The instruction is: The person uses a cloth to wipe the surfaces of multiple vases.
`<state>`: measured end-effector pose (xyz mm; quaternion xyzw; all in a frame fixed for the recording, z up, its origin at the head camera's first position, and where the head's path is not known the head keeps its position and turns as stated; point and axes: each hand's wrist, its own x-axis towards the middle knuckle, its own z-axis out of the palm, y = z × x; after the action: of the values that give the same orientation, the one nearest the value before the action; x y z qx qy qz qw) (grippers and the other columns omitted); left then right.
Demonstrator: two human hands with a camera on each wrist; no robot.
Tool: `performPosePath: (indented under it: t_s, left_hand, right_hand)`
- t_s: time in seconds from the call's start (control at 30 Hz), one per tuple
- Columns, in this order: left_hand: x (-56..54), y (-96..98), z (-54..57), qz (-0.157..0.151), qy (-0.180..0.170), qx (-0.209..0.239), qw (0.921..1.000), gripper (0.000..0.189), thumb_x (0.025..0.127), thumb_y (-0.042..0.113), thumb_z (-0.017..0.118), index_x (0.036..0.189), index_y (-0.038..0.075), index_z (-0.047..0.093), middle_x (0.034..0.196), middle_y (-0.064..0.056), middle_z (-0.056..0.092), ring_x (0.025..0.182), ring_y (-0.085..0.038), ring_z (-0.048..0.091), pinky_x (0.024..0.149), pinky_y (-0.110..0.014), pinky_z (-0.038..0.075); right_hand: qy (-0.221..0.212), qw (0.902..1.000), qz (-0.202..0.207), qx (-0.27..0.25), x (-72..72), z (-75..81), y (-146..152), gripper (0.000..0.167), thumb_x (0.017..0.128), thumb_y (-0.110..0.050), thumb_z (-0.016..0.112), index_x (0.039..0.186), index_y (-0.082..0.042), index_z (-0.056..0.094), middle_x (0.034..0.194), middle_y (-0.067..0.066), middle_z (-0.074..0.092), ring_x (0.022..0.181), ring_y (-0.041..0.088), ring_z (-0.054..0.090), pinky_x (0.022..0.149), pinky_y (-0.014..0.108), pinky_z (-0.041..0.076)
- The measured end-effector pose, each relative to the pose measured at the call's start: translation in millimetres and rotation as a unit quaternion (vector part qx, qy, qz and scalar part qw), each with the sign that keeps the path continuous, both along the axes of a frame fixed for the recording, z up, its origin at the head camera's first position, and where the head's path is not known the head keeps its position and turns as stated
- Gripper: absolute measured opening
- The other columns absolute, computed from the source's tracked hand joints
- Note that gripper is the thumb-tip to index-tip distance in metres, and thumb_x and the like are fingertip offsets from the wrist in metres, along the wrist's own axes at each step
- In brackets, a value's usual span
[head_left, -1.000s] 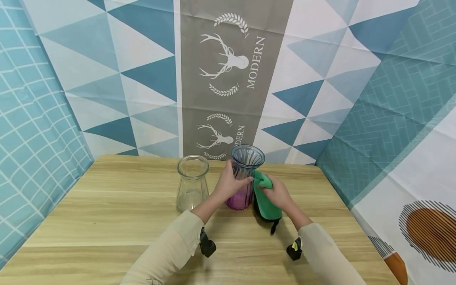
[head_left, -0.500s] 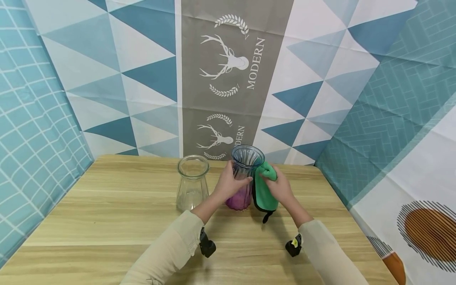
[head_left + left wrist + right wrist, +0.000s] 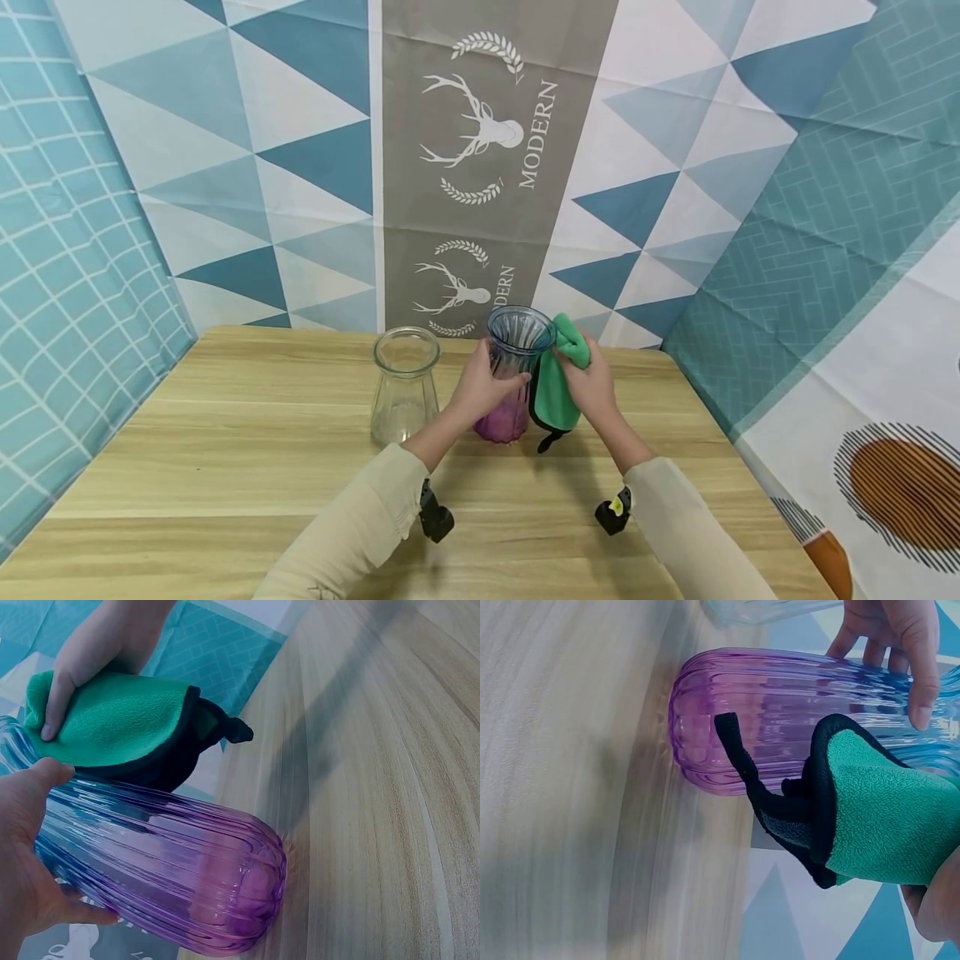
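A ribbed glass vase [image 3: 504, 417], blue at its flared rim and purple at the base, stands upright on the wooden table. My left hand [image 3: 480, 385] grips its neck from the left, thumb in front, fingers on the far side. In my right hand [image 3: 592, 385] is a folded green cloth [image 3: 555, 398] with black edging and a black hanging loop, held up against the vase's right side near the rim. The left wrist view shows the cloth [image 3: 124, 724] right beside the vase [image 3: 172, 862]. Part of the right palm is out of frame in the right wrist view.
A clear glass vase [image 3: 405, 400] stands just left of the coloured one, close to my left forearm. The wooden table [image 3: 225, 483] ends at a patterned cloth backdrop [image 3: 315, 208] behind, with more hangings at both sides.
My right hand has moved the green cloth upward along the vase's right side, so its folded top now sits at the rim. The left hand and both vases have stayed put.
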<state>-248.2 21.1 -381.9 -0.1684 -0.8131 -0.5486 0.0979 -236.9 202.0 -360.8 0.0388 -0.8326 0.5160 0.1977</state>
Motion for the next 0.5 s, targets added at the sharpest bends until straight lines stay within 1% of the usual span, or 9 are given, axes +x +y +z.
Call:
performPosePath:
  t_s: [0.1,0.27,0.43,0.5]
  left_hand:
    - [0.3,0.2,0.0,-0.003,0.000,0.004,1.0000,0.070,0.078,0.028,0.075,0.132,0.002,0.038,0.128,-0.018,0.053,0.122,-0.029,0.050,0.104,-0.043,0.041]
    - [0.1,0.3,-0.3,-0.006,-0.001,0.009,0.9999,0.069,0.078,0.026,0.074,0.132,0.001,0.038,0.128,-0.018,0.053,0.122,-0.030,0.050,0.104,-0.043,0.041]
    - [-1.4,0.6,-0.9,-0.005,0.006,0.007,0.9999,0.069,0.078,0.026,0.074,0.132,0.001,0.039,0.128,-0.019,0.054,0.121,-0.030,0.051,0.103,-0.043,0.042]
    - [-2.1,0.9,-1.2,-0.006,0.008,0.006,0.9999,0.069,0.078,0.026,0.074,0.132,0.001,0.039,0.127,-0.018,0.054,0.122,-0.030,0.051,0.103,-0.043,0.042]
  right_hand:
    - [0.006,1.0000,0.002,-0.001,-0.6,1.0,-0.6,0.047,0.091,-0.023,0.061,0.135,-0.014,0.047,0.134,0.014,0.051,0.117,0.033,0.053,0.095,0.050,0.046]
    - [0.015,0.9996,0.020,0.013,-2.1,1.4,0.2,0.045,0.091,-0.018,0.062,0.134,-0.014,0.049,0.132,0.014,0.052,0.116,0.032,0.053,0.093,0.050,0.047]
    - [0.001,0.9991,0.026,0.034,-3.2,1.8,2.5,0.045,0.091,-0.021,0.062,0.134,-0.016,0.049,0.132,0.013,0.052,0.115,0.032,0.053,0.092,0.051,0.047]
    - [-0.003,0.9985,0.031,0.044,-3.3,1.3,3.6,0.045,0.091,-0.023,0.062,0.133,-0.015,0.049,0.130,0.014,0.054,0.113,0.032,0.054,0.090,0.050,0.048]
